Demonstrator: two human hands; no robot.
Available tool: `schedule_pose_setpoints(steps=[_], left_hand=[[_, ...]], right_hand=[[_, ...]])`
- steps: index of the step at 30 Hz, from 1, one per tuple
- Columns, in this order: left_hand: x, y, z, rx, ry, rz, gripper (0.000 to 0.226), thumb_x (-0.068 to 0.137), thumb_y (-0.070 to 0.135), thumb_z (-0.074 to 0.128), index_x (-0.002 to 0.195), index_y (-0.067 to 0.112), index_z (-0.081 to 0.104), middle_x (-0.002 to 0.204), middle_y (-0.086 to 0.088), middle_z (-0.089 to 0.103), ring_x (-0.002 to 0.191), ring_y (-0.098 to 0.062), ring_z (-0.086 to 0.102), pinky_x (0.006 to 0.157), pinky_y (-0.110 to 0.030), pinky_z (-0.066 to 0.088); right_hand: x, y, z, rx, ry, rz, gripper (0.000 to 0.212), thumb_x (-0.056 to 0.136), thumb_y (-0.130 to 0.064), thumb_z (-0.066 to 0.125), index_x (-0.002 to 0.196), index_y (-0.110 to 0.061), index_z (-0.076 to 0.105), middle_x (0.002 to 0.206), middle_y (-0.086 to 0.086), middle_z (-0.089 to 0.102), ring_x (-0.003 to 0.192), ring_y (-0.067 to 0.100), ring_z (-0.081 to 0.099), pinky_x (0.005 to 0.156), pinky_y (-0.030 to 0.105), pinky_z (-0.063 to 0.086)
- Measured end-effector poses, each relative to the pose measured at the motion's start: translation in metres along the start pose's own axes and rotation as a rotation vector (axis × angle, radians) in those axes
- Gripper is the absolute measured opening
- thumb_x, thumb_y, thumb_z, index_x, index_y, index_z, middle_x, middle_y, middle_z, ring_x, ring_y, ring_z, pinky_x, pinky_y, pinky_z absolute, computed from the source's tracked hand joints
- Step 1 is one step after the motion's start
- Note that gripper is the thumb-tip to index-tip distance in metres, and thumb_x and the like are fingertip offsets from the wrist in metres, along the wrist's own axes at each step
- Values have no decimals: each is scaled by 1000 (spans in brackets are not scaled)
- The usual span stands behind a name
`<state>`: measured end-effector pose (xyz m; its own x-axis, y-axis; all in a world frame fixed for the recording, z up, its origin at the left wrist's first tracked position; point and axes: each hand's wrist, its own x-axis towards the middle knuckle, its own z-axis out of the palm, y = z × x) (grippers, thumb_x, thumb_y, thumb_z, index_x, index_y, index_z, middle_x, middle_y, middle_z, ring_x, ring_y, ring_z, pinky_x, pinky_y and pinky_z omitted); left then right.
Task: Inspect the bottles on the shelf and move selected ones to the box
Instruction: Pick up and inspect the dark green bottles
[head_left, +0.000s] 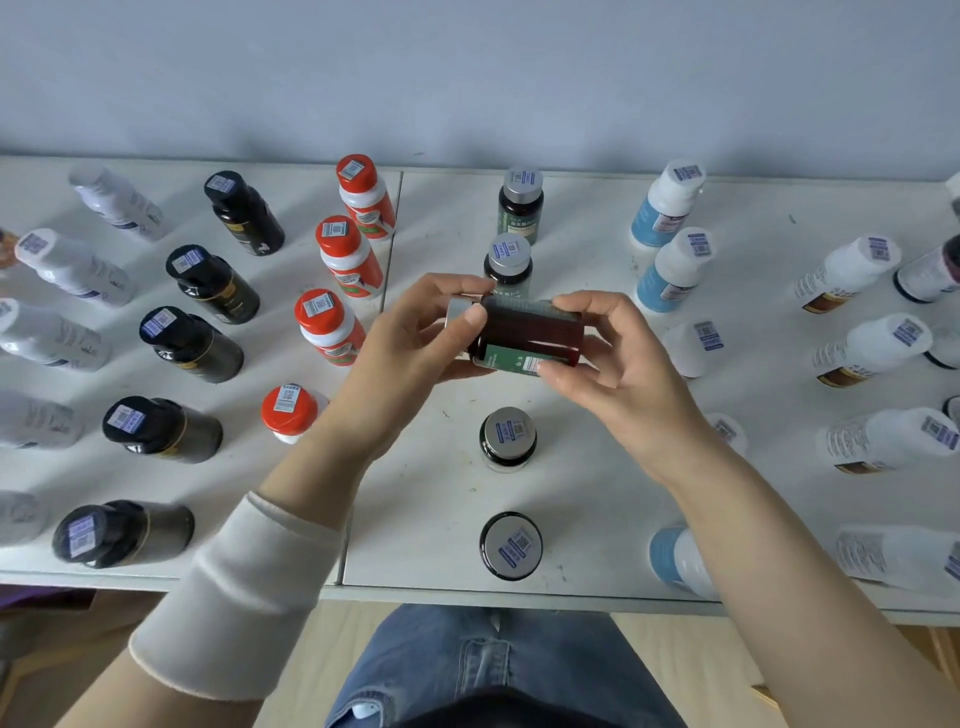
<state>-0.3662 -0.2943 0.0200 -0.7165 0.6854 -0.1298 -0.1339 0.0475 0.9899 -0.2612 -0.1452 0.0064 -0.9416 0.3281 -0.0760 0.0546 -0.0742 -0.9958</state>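
I hold a dark brown bottle (524, 332) with a silver cap and green label on its side above the white shelf (441, 509). My left hand (415, 343) grips the cap end; my right hand (608, 348) grips the base end. Behind it stand two matching silver-capped bottles (511, 254), and two more (509, 436) stand nearer me. No box is in view.
Columns of upright bottles with barcode stickers cover the shelf: red-capped ones (332, 322) and black ones (189, 343) to the left, white ones (72, 267) at far left, blue-labelled ones (672, 270) and white brown-labelled ones (867, 348) to the right. A grey wall (467, 78) backs the shelf.
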Motion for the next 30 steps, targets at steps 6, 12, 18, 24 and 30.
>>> schedule_pose_setpoints(steps=[6,12,18,24,30], left_hand=[[-3,-7,-13,-14,-157,165,35,79,26,68,111,22,55,121,0,60,120,-21,53,101,-52,42],[0,-10,-11,-29,-72,56,25,83,28,61,106,22,53,101,6,66,93,-10,65,81,-29,55],[3,-10,-17,-81,-115,203,31,82,29,68,108,19,55,116,4,63,115,-22,56,95,-46,48],[4,-22,-12,-201,-64,68,33,85,23,61,117,19,52,117,6,64,114,-17,58,95,-38,50],[16,-23,-2,-354,-5,-188,37,94,32,37,130,23,45,106,1,66,92,-13,66,77,-27,56]], right_hand=[[-5,4,1,248,8,168,67,60,-57,75,107,-17,49,97,13,57,65,18,64,57,25,51],[-14,2,3,89,4,-29,39,76,-3,56,107,-24,46,108,-2,56,91,3,59,83,18,47],[-13,4,0,184,76,61,46,74,-11,61,115,-27,48,116,0,58,97,7,63,93,33,51],[-13,-2,4,83,156,60,40,66,-15,71,101,-23,54,87,-9,64,66,11,60,63,23,51],[-2,-10,22,-437,338,-144,53,55,-23,88,90,-30,48,88,0,64,66,13,59,65,20,52]])
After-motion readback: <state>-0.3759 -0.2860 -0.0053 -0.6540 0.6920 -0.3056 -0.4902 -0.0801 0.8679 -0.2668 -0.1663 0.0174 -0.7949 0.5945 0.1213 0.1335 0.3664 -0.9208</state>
